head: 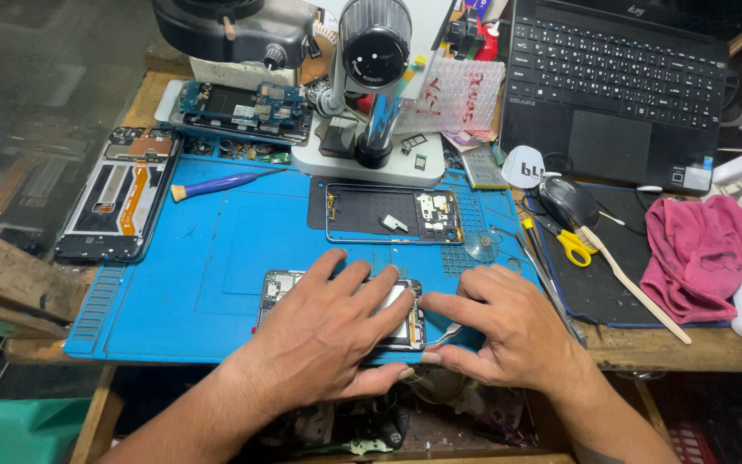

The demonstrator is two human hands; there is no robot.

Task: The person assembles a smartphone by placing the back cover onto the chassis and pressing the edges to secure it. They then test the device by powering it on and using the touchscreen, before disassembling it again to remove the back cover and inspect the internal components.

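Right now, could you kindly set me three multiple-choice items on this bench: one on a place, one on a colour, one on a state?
1. Where is the opened phone that both hands press?
A. on the blue mat's near edge
B. on the laptop
C. under the microscope

2. What colour is the cloth?
A. green
B. pink
C. white

3. How does the left hand lie?
A. fisted
B. lifted clear
C. flat, fingers spread

Answers: 1 A, it lies at the near edge; 2 B, pink beside the scissors; 3 C, palm down by the right hand.

4 opened phones [337,314] – 1 microscope [371,77], 1 laptop [620,86], 1 scissors [570,245], 1 pink cloth [697,258].
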